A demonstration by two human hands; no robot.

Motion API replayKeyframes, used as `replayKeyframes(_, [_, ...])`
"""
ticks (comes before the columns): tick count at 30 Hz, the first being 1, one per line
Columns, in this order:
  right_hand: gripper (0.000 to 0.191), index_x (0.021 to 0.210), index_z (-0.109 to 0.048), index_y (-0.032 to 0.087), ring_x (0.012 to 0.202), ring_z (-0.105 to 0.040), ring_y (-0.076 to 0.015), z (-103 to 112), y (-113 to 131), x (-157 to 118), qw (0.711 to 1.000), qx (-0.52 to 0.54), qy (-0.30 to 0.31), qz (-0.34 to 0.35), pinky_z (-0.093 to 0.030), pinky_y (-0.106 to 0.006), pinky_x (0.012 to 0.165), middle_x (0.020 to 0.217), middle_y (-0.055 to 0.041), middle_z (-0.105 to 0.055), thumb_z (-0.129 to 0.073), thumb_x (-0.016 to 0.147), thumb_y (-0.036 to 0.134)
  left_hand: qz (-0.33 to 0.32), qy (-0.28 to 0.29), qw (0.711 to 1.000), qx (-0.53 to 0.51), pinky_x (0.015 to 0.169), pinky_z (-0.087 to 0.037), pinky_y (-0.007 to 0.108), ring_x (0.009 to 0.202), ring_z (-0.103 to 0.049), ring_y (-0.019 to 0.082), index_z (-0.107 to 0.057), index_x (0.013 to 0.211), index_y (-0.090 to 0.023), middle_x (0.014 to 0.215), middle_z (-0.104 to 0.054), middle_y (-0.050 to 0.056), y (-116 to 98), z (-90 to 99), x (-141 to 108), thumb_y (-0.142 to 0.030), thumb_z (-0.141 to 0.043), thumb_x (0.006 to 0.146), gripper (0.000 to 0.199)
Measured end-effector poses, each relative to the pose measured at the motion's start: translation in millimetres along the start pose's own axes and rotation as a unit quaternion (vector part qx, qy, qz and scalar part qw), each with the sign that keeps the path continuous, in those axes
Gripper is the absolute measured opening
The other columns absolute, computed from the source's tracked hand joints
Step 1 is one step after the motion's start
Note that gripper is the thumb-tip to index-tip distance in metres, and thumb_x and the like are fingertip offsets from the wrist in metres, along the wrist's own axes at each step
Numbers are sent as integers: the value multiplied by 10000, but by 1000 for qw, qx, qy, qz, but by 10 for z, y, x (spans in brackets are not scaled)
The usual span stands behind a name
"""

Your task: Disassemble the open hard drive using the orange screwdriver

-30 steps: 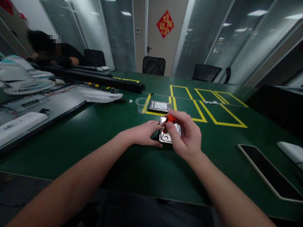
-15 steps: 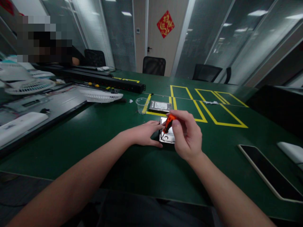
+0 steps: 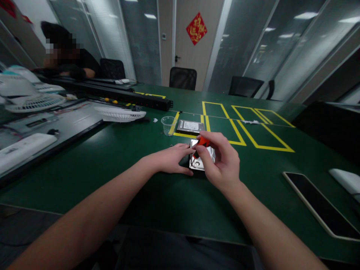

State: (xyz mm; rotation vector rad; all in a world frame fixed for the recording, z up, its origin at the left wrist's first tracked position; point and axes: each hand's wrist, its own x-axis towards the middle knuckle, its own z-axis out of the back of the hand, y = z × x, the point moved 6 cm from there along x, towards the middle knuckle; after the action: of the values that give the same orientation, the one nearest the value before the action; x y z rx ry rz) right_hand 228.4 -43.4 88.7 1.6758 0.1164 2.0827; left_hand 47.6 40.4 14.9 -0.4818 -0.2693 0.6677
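Observation:
A shiny hard drive lies flat on the green table in front of me. My left hand grips its left side, thumb at the near corner and fingers at the far one. Pinched in the fingers of my right hand is an orange and black screwdriver. It tilts, with its tip down at the left edge of the drive; the screw under the tip is too small to make out. Just beyond lies a second hard drive, label up, and beside it stands a clear plastic cup.
At the right lies a phone near a white object. To the left are a large flat panel, white fan parts and a long black bar. Yellow tape marks rectangles. A person sits at the far left.
My right hand's thumb and fingers have shifted left around the screwdriver handle, which looks turned. The tip stays in place, and my left hand and the drive have not moved.

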Motion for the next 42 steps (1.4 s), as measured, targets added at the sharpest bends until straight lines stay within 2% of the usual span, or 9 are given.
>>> replayKeyframes(6, [360,1589,-846,321,1249,-924,-321,18,35,32,1000,1,14,-13,-801,-577,1140,1413,-119,-928,-643,1292,292,-5,5,1000,2,1472,-546,663,1764,-622,520,-750,1747,-257,1811,-742,195,-50,20,5,-636,-1066,1011,887])
replayKeyframes(13, [368,1600,-830,341,1293,-920,-324,29,41,31,1000,8,8,-11,-792,-565,1123,1434,-107,-929,-612,1309,286,13,13,1000,5,1463,-555,645,1752,-627,511,-756,1728,-264,1800,-745,184,-45,24,1,-663,-1053,1013,871])
replayKeyframes(21, [291,1572,-791,323,1163,-915,-298,26,24,5,1000,-8,2,-20,-783,-509,998,1374,-106,-907,-664,1309,321,4,12,1000,7,1446,-555,646,1715,-651,501,-723,1751,-261,1775,-752,194,-20,5,13,-652,-1058,1021,893])
replayKeyframes(27, [267,1554,-766,325,1151,-906,-297,10,-26,-29,1000,-9,-5,-26,-779,-509,975,1344,-102,-894,-712,1293,349,-8,6,1000,8,1500,-507,660,1787,-613,487,-695,1792,-266,1864,-709,200,-20,0,4,-618,-1071,1025,924])
replayKeyframes(35, [248,1515,-743,334,1098,-897,-300,0,-48,-43,999,-24,-18,-31,-779,-512,928,1294,-91,-882,-746,1283,423,-18,2,1000,4,1486,-532,683,1790,-611,523,-710,1805,-271,1853,-726,193,-35,13,4,-629,-1068,1019,935])
replayKeyframes(42, [256,1522,-756,338,1089,-897,-291,-5,-43,-39,999,-18,-17,-28,-779,-494,924,1297,-84,-884,-767,1275,402,1,7,1000,5,1512,-504,669,1843,-570,517,-681,1848,-270,1918,-674,198,-14,10,4,-636,-1075,1011,994])
